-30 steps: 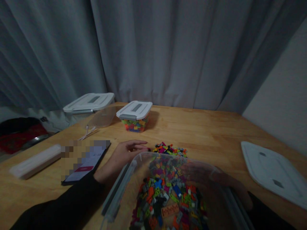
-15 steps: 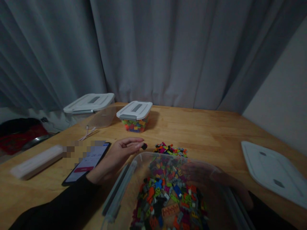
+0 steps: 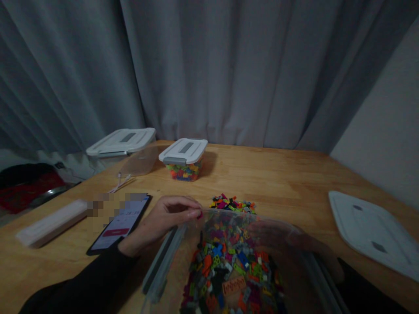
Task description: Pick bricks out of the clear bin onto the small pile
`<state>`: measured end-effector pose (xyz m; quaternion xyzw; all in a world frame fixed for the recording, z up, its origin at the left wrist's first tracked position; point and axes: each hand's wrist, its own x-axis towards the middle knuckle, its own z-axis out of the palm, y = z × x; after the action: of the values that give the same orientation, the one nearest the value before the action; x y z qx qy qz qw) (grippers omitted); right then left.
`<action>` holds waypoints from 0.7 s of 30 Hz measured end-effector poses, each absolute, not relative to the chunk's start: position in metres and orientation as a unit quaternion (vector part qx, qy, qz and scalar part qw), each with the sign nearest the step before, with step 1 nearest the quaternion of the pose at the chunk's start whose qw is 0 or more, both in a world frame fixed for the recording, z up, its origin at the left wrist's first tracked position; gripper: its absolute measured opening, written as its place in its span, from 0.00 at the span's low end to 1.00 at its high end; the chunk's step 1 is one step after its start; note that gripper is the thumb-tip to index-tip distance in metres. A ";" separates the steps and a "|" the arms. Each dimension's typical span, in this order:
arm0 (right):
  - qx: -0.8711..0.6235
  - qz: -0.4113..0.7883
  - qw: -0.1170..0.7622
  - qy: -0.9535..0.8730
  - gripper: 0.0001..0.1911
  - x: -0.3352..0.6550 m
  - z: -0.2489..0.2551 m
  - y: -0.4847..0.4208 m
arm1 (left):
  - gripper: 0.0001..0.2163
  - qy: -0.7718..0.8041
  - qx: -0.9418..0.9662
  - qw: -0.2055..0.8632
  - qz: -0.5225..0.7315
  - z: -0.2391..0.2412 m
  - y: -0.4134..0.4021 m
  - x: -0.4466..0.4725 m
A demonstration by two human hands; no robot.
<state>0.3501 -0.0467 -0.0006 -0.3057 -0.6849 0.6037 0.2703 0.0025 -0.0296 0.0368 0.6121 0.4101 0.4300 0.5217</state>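
Observation:
My left hand [image 3: 160, 220] rests at the far left rim of a clear plastic bin [image 3: 160, 272], fingertips pinched together over the edge. A tiny dark-pink brick [image 3: 200, 214] shows at those fingertips. The bin is full of small mixed-colour bricks [image 3: 229, 270]. My right hand [image 3: 310, 253] grips the bin's right side and is seen dimly through the wall. A small pile of loose bricks [image 3: 232, 203] lies on the wooden table [image 3: 288, 183] just beyond the bin.
A small lidded box of bricks [image 3: 184, 159] and a larger lidded clear box [image 3: 122, 144] stand at the back left. A lit phone [image 3: 119, 223] and a long white case [image 3: 52, 222] lie left of my hand. A white lid [image 3: 373, 235] lies at the right.
My left hand lifted a small dark brick from beside the loose pile, then came back toward me and down to the bin's rim. My right hand stayed on the bin.

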 end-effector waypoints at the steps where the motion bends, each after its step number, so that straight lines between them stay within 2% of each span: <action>1: -0.306 0.604 0.275 -0.682 0.23 0.349 0.002 -0.048 | 0.02 0.406 0.621 0.518 0.426 0.036 -0.029 0.002; 5: -0.317 0.596 0.298 -0.675 0.18 0.348 0.014 -0.053 | 0.03 0.396 0.638 0.505 0.425 0.035 -0.028 0.000; 10: -0.329 0.585 0.308 -0.674 0.17 0.352 0.023 -0.056 | 0.06 0.415 0.612 0.512 0.437 0.036 -0.031 0.002; 13: -0.329 0.589 0.296 -0.677 0.17 0.351 0.019 -0.051 | 0.14 0.409 0.611 0.523 0.431 0.040 -0.039 0.006; 16: -0.321 0.596 0.281 -0.680 0.20 0.351 0.009 -0.042 | 0.24 0.375 0.641 0.546 0.388 0.043 -0.049 0.005; 21: -0.334 0.570 0.289 -0.693 0.28 0.367 -0.006 -0.030 | 0.37 0.301 0.587 0.670 0.340 0.036 -0.064 -0.003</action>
<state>0.3668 -0.0302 -0.0055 -0.3337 -0.6930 0.5697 0.2894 -0.0027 -0.0637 0.0360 0.5873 0.3010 0.3401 0.6699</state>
